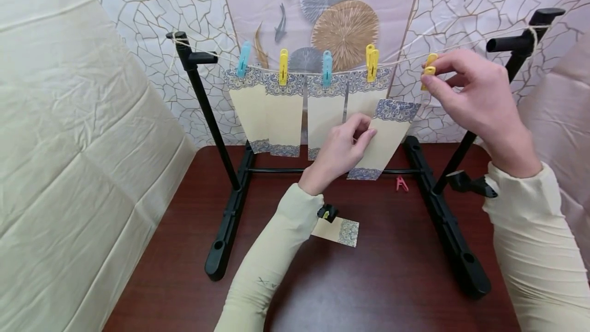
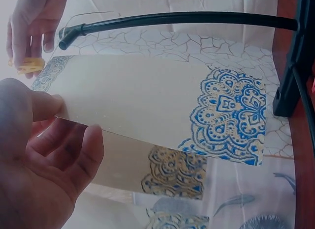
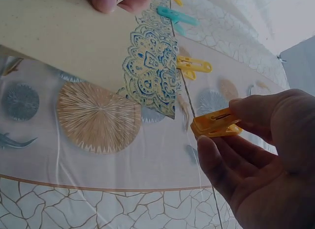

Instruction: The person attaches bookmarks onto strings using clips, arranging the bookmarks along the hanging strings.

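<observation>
My left hand (image 1: 338, 150) pinches the left edge of a cream card (image 1: 384, 140) with blue lace-patterned ends, held tilted below the string. In the left wrist view, the thumb lies on the face of that card (image 2: 133, 96) and the fingers are behind it. My right hand (image 1: 479, 91) pinches a yellow clothespin (image 1: 428, 70) at the string (image 1: 456, 45), right of the card's upper end. Close up in the right wrist view, thumb and fingers grip the yellow clothespin (image 3: 214, 125), its tip at the string. Similar cards (image 1: 286, 117) hang left of it from blue and yellow clothespins (image 1: 327, 68).
A black stand (image 1: 209, 117) carries the string between its two uprights. On the dark red table lie a pink clothespin (image 1: 402, 184) and another patterned card (image 1: 348, 232), partly hidden by my left wrist. Patterned cloth (image 1: 152, 4) hangs behind.
</observation>
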A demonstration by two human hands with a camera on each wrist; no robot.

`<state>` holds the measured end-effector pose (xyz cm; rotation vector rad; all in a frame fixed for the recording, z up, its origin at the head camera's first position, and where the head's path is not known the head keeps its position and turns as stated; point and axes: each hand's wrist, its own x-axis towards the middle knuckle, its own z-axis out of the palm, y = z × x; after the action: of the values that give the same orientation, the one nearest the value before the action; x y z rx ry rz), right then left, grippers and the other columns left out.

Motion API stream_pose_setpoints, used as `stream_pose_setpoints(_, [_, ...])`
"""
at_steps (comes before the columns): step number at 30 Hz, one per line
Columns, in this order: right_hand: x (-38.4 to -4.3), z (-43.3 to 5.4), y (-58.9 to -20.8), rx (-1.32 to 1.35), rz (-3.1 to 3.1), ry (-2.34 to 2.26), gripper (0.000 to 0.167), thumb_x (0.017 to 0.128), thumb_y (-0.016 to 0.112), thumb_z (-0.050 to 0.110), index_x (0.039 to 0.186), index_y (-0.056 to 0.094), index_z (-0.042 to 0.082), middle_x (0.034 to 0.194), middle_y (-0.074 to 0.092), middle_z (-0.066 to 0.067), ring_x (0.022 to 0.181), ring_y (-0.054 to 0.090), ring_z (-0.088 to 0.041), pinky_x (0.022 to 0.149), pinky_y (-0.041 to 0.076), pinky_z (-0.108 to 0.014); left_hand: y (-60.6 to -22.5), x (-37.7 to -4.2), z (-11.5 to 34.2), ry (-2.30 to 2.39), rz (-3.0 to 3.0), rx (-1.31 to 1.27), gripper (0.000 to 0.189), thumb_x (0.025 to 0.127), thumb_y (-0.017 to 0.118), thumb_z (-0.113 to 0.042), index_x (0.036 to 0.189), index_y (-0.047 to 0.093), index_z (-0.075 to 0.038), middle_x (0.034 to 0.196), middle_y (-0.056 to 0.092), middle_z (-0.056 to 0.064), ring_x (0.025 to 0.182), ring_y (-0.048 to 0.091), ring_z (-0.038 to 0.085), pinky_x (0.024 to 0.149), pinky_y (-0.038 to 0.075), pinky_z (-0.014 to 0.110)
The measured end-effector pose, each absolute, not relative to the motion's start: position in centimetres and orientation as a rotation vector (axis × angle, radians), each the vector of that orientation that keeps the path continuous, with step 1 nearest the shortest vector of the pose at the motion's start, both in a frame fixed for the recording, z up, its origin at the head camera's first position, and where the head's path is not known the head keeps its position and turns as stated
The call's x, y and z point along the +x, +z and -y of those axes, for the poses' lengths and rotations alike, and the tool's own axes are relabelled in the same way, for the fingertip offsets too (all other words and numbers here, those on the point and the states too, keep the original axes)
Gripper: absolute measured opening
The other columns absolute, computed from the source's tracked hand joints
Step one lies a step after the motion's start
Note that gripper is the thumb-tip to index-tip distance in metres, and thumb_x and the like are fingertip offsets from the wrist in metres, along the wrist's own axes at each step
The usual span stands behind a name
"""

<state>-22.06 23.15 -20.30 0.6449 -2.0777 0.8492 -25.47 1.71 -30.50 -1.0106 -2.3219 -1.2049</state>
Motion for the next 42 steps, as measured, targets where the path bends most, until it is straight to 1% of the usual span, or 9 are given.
stream_pose_setpoints(4, [-22.4,-22.9,-19.6,0.67,2.069,0.886,0.015,0.083,0.067,-0.01,0.098,0.068,-0.011,0.098,0.058,0.027,0.086,0.057,0.01,0.073,0.043,-0.003,-30.1,-25.6,-2.3,-1.219,2.328,-0.995,0.016,0.101,0.054,-0.019,0.112,0.058,-0.007,0.097,0.067,0.003,0.079,0.06,0.009,0.072,0.045,0.012])
stream_pose_setpoints(9, [-23.0,-22.8,-18.9,0.692,2.065,0.901,0.024,0.085,0.067,-0.008,0.11,0.067,-0.009,0.1,0.059,0.027,0.089,0.059,0.01,0.076,0.044,-0.004,-29.6,-25.6,-3.0,-1.225,2.334,-0.957,0.016,0.101,0.054,-0.019,0.112,0.059,-0.008,0.096,0.067,0.002,0.077,0.057,0.008,0.07,0.043,0.012])
stream_pose_setpoints(17, [-24.0,-22.6,-17.8,0.776,1.915,0.853,0.012,0.087,0.07,0.0,0.097,0.076,-0.004,0.101,0.062,0.031,0.091,0.059,0.004,0.074,0.045,-0.006,-28.8,-25.9,-4.5,-1.273,2.355,-0.928,0.018,0.101,0.055,-0.02,0.115,0.058,-0.008,0.097,0.068,0.001,0.08,0.059,0.006,0.071,0.043,0.009])
stream_pose_setpoints(21, [-24.6,-22.2,-17.6,0.762,1.884,0.909,0.012,0.09,0.068,0.002,0.096,0.075,-0.006,0.101,0.063,0.028,0.09,0.059,0.001,0.075,0.046,-0.008,-28.4,-26.0,-5.0,-1.315,2.346,-0.899,0.019,0.1,0.056,-0.019,0.115,0.059,-0.008,0.099,0.07,0.001,0.083,0.063,0.007,0.073,0.044,0.009])
stream_pose_setpoints(27, [-25.5,-21.8,-17.5,0.686,1.894,0.94,0.018,0.094,0.064,0.006,0.099,0.073,-0.008,0.097,0.06,0.031,0.09,0.054,0.004,0.07,0.04,-0.011,-27.9,-26.1,-5.7,-1.32,2.365,-0.878,0.018,0.1,0.056,-0.02,0.114,0.059,-0.009,0.099,0.069,0.0,0.083,0.063,0.004,0.075,0.044,0.007])
stream_pose_setpoints(30, [-25.7,-21.8,-17.5,0.645,1.936,0.964,0.018,0.094,0.063,0.005,0.107,0.07,-0.005,0.097,0.06,0.027,0.085,0.055,0.005,0.067,0.04,-0.012,-27.8,-26.3,-5.9,-1.318,2.368,-0.868,0.016,0.1,0.056,-0.02,0.112,0.059,-0.01,0.098,0.069,0.0,0.083,0.063,0.004,0.074,0.044,0.006])
stream_pose_setpoints(34, [-25.9,-21.7,-17.5,0.59,1.999,0.99,0.033,0.094,0.062,0.006,0.127,0.062,0.009,0.096,0.059,0.025,0.072,0.056,0.007,0.064,0.041,-0.01,-27.8,-26.5,-6.0,-1.342,2.342,-0.843,0.014,0.1,0.057,-0.02,0.108,0.06,-0.009,0.094,0.07,0.0,0.08,0.063,0.004,0.072,0.043,0.008])
stream_pose_setpoints(36, [-26.0,-21.7,-17.5,0.592,1.999,0.993,0.037,0.094,0.062,0.005,0.131,0.06,0.011,0.097,0.059,0.026,0.073,0.056,0.007,0.063,0.041,-0.01,-27.8,-26.6,-6.1,-1.353,2.327,-0.836,0.013,0.1,0.058,-0.02,0.107,0.06,-0.009,0.092,0.071,0.001,0.079,0.063,0.005,0.072,0.043,0.008])
stream_pose_setpoints(42, [-26.4,-21.6,-17.6,0.68,1.903,1.009,0.022,0.094,0.061,0.003,0.115,0.067,0.0,0.097,0.061,0.024,0.081,0.059,0.001,0.062,0.042,-0.011,-27.4,-26.7,-6.4,-1.331,2.33,-0.811,0.013,0.099,0.059,-0.019,0.106,0.061,-0.009,0.093,0.073,0.0,0.079,0.064,0.004,0.071,0.044,0.007])
